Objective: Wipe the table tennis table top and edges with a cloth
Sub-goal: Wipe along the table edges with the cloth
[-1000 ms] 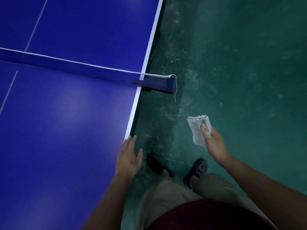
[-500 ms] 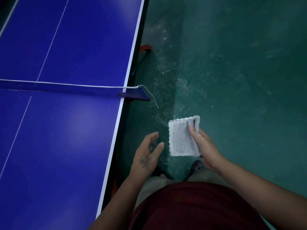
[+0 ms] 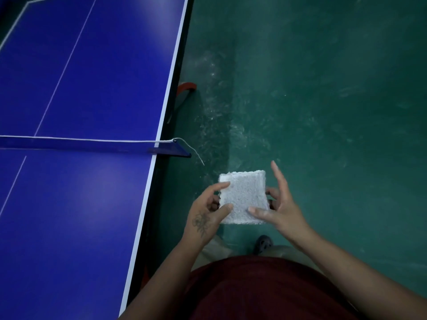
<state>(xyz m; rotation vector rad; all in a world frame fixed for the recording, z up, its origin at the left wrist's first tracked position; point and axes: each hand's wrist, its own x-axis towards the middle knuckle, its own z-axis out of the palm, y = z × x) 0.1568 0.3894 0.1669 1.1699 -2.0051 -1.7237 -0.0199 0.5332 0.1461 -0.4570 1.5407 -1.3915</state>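
Observation:
A folded white textured cloth (image 3: 243, 197) is held flat in front of my body, over the green floor, to the right of the table. My left hand (image 3: 208, 215) pinches its left edge with thumb and fingers. My right hand (image 3: 280, 207) grips its right edge, thumb on top and index finger raised. The blue table tennis table (image 3: 80, 192) with white lines fills the left side; its white side edge (image 3: 147, 192) runs diagonally just left of my left hand. Neither hand touches the table.
The net (image 3: 76, 144) crosses the table, its clamp (image 3: 172, 153) sticking out past the edge with a loose cord hanging. A red-orange piece of the table frame (image 3: 186, 87) shows on the scuffed green floor (image 3: 323, 112). My dark shoe (image 3: 263, 243) is below the cloth.
My left hand left the table edge and came across to take the cloth's left side. The cloth, first held by the right hand alone, is now held between both hands.

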